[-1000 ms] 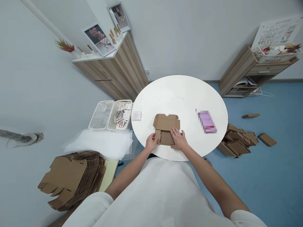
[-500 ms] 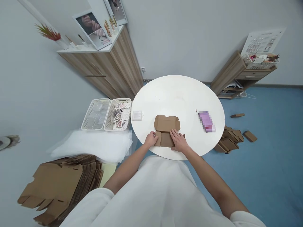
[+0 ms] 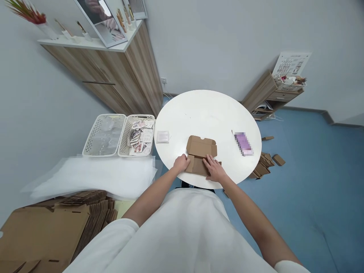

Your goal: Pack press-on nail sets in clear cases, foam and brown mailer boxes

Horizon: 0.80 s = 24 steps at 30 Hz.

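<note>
A small brown cardboard box (image 3: 201, 147), with its lid folded back away from me, lies on the white table (image 3: 210, 110) near the front edge. My left hand (image 3: 181, 163) is closed on the box's left end, at a folded flap. Over the right part of the box's base, my right hand (image 3: 215, 170) rests with its fingers spread and stretched out, pressing on the cardboard. Its palm hides part of the right wall. Left of the box lies a clear flat packet (image 3: 162, 137). A purple blurred item (image 3: 243, 143) lies to the right.
Two white baskets (image 3: 121, 131) stand left of the table, one with printed packets. White sheets (image 3: 93, 174) and stacked flat cardboard (image 3: 45, 231) lie nearer on the left. Folded boxes (image 3: 263, 165) lie on the blue floor. A wooden cabinet (image 3: 133, 76) stands at the back left.
The head view has shifted, so the surroundings sit differently. The box is turned slightly clockwise, and my left hand has come further over its left end. My right hand stays on the base.
</note>
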Each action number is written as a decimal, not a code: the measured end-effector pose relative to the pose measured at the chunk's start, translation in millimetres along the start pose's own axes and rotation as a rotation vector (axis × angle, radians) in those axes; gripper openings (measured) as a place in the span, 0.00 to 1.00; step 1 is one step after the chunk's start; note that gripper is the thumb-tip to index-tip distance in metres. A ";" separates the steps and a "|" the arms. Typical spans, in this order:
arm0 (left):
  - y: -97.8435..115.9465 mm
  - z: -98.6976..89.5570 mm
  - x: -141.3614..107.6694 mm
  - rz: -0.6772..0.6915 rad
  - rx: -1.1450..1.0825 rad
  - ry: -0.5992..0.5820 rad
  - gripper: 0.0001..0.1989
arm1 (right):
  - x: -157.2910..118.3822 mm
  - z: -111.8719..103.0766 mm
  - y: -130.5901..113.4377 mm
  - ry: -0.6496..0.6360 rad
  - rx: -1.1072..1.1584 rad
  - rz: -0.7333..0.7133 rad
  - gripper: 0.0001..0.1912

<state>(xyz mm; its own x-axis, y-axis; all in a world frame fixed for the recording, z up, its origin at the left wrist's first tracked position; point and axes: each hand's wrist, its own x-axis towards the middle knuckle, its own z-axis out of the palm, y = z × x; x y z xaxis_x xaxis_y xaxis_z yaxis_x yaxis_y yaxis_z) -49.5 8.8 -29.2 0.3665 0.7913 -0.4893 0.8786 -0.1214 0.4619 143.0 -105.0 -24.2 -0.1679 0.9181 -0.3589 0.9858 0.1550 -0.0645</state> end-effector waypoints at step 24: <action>-8.4 -5.0 -22.0 0.162 0.010 0.034 0.25 | -3.4 -13.1 -2.5 -0.041 0.058 -0.012 0.41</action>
<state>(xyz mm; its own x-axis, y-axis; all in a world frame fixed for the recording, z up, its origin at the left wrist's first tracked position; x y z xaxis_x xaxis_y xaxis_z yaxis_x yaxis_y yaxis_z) -66.5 -4.6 -18.6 0.4929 0.7808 -0.3839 0.8121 -0.2545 0.5252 141.2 -103.8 -10.6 -0.1804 0.9006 -0.3954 0.9821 0.1430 -0.1225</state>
